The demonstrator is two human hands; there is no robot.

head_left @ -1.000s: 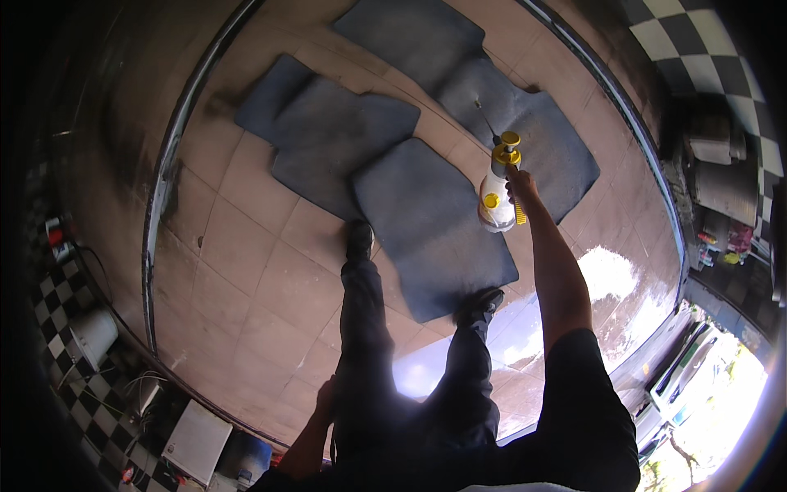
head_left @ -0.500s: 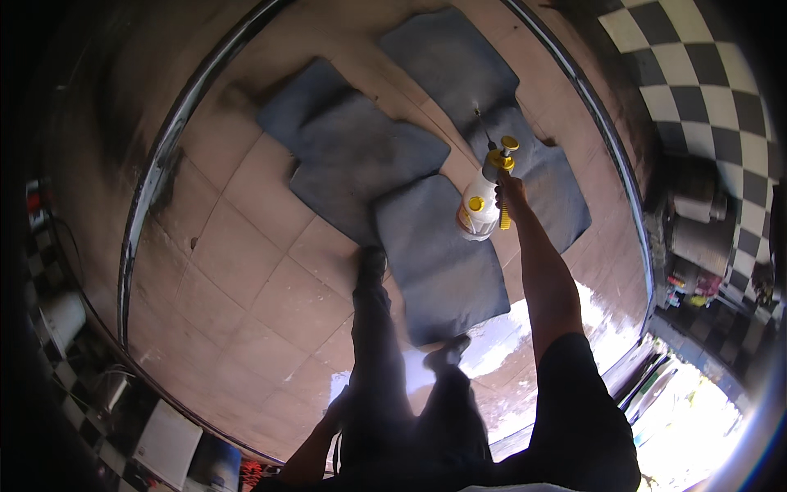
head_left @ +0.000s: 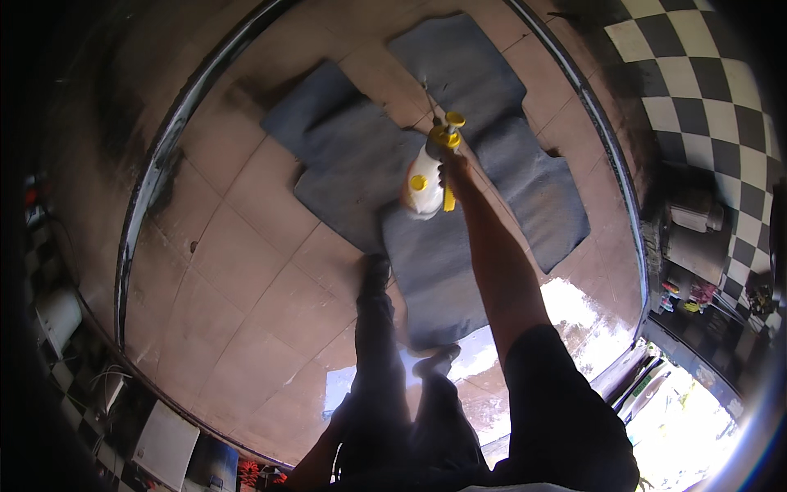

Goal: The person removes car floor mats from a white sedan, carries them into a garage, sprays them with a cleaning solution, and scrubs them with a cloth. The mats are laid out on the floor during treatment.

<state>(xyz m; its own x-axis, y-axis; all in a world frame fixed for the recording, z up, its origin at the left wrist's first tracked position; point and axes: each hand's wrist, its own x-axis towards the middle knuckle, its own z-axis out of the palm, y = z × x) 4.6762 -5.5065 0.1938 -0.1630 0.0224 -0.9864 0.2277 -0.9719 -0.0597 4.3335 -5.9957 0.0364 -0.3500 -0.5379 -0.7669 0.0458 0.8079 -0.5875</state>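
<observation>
My right hand [head_left: 456,170] is wrapped round the yellow handle of a pump sprayer [head_left: 425,187]. The sprayer has a white bottle with a yellow cap and pump knob, and its thin nozzle points away from me. It is held above dark grey floor mats spread on the tiles: a left mat [head_left: 344,156], a near mat [head_left: 438,287] and a right mat [head_left: 537,193]. Down by my left thigh hangs my left hand [head_left: 343,416]; it is in shadow and its fingers cannot be made out.
Brown floor tiles [head_left: 221,271] lie round the mats, inside a curved metal rail [head_left: 147,197]. Bright light falls on the floor at the lower right. A checkered wall [head_left: 697,82] stands at the right, with a grey box-like object [head_left: 697,213] beside it. A white panel [head_left: 166,445] is at the lower left.
My right hand has swung the sprayer to the left and slightly farther away, from near the right mat to over the gap between the mats. My left hand has stayed by my thigh.
</observation>
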